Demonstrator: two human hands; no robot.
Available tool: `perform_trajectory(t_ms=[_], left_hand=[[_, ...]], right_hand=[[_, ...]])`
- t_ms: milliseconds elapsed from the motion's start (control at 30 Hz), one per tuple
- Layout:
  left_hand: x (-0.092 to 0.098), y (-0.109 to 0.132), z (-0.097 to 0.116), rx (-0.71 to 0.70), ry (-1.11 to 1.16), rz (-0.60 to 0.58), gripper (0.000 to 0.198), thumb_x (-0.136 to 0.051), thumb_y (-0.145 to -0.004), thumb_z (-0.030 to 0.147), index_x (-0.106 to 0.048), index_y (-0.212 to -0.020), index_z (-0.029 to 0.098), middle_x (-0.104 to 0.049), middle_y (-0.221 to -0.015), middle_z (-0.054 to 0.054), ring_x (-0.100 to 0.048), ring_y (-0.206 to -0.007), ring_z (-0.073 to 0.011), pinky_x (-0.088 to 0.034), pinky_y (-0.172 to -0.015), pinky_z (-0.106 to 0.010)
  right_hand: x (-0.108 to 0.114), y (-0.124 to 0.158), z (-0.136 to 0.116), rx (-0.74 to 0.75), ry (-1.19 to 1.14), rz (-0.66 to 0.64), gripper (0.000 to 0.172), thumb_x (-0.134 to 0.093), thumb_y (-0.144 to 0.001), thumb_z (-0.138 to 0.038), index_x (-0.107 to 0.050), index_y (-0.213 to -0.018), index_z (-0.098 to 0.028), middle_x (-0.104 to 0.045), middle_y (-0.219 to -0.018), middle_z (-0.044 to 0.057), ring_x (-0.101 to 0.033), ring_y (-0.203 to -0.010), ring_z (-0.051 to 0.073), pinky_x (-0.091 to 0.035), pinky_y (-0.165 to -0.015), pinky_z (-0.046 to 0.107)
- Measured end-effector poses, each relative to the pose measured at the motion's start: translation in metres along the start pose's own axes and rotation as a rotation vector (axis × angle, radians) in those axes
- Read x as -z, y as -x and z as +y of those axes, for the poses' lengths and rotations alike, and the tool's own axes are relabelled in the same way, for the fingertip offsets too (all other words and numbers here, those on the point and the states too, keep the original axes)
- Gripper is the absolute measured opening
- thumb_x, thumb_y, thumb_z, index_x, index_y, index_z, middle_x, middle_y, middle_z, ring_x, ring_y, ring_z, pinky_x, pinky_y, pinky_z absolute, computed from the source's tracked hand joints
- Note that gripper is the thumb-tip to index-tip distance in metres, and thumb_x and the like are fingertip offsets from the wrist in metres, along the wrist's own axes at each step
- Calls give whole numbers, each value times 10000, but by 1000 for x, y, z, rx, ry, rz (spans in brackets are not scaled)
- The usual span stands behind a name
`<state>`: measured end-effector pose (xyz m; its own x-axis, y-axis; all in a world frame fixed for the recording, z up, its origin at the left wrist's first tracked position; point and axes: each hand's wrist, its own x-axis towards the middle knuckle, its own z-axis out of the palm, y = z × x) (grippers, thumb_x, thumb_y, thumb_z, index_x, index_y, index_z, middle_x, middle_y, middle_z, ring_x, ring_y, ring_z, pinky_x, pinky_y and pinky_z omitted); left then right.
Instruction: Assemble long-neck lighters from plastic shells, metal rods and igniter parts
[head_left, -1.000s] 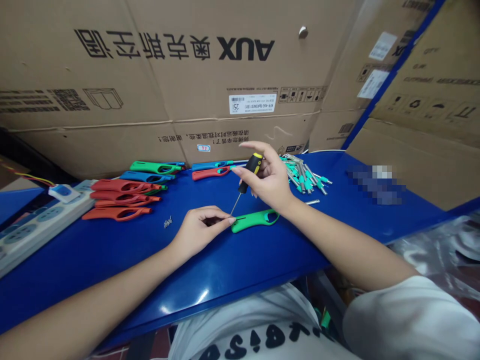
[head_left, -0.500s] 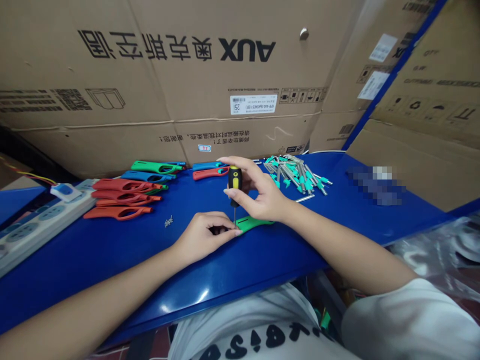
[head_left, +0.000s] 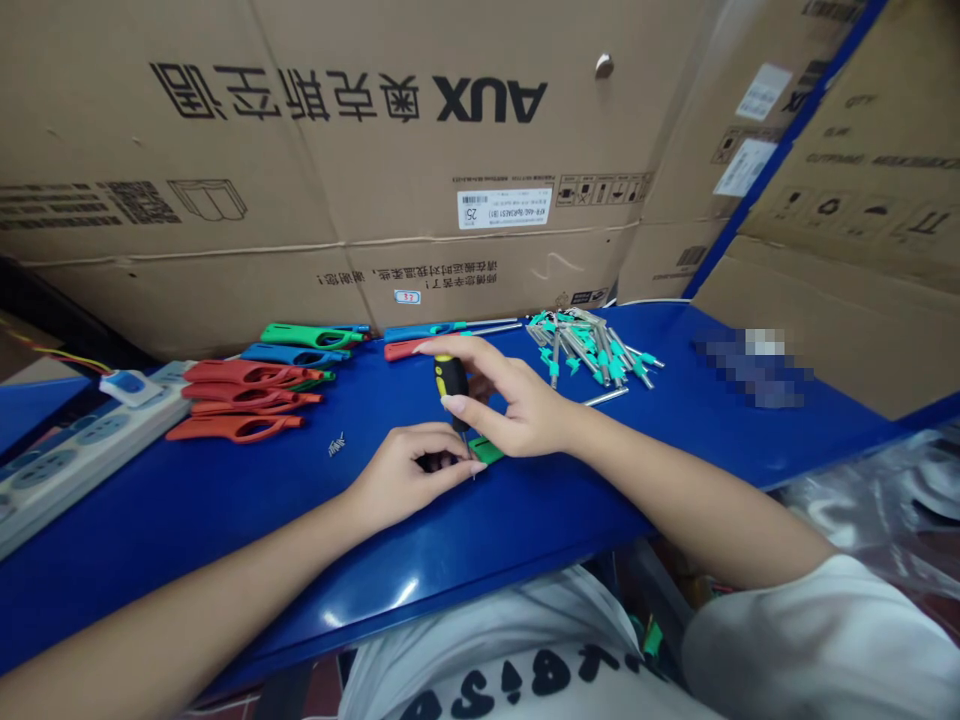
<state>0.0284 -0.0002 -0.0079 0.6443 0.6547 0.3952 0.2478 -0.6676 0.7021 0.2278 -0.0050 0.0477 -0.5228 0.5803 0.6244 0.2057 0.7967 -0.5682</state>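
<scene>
The right hand sits above the middle of the blue worktop, its fingers pinched narrowly around the black-and-yellow grip of a screwdriver, which stands nearly upright. The palm and fingers hide part of the grip, and the thin shaft is almost entirely lost behind the hands, with only a sliver showing by the left fingertips, so where its tip lands is hard to make out. The left hand rests near the worktop's front edge, its fingers curled closely on a green plastic handle. That handle lies between the two hands, mostly covered, with only a small green patch showing, so its shape and any opening cannot be seen. Towards the back edge lie more handles: red ones in a loose row to the left, and green and blue ones behind them. A small group of screws lies left of the hands. Back right sits a heap of metal pins with teal ends. A power strip runs along the left edge, and cardboard cartons printed AUX stand behind.
</scene>
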Motion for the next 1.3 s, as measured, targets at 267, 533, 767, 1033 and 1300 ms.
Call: perform_trajectory(t_ms=[267, 533, 767, 1033, 1300], left_hand=[[-3, -1, -3, -17, -95, -5, 413, -787, -825, 384, -658, -1186, 228, -714, -1184, -78, -648, -1125, -249, -511, -1018, -422], [-6, -1, -2, 10, -128, -76, 358, -750, -852, 311, -665, -1185, 212, -722, -1183, -76, -664, -1099, -243, -522, -992, -399], [-6, 0, -2, -11, -129, -81, 342, -746, -857, 303, -684, -1184, 223, -739, -1163, -66, -664, -1091, -245, -513, -998, -406], [-6, 0, -2, -49, -128, -88, 294, -710, -887, 298, -685, -1169, 219, -743, -1173, -54, -661, -1113, -242, -499, -1012, -390], [-6, 0, 0, -20, -98, -111, 293, -693, -881, 274, -687, -1157, 175, -739, -1178, -89, -690, -1078, -256, -523, -971, -383]], right_hand=[[8, 2, -2, -133, 73, 261, 427, -573, -942, -369, -524, -1359, -298, -574, -1367, 66, -643, -761, 139, -600, -674, 295], [2, 3, 3, -120, 27, 252, 442, -614, -918, -347, -544, -1352, -300, -596, -1316, 61, -644, -721, 136, -595, -629, 290], [0, 5, 0, -164, 16, 265, 451, -621, -913, -381, -544, -1350, -300, -606, -1302, 75, -655, -748, 156, -598, -616, 294], [-3, 9, 5, -72, 106, 213, 462, -621, -912, -341, -550, -1366, -290, -644, -1255, 70, -655, -768, 157, -590, -662, 295], [1, 6, 3, 20, 181, 45, 486, -563, -949, -295, -481, -1428, -307, -613, -1386, 52, -656, -766, 138, -583, -713, 291]])
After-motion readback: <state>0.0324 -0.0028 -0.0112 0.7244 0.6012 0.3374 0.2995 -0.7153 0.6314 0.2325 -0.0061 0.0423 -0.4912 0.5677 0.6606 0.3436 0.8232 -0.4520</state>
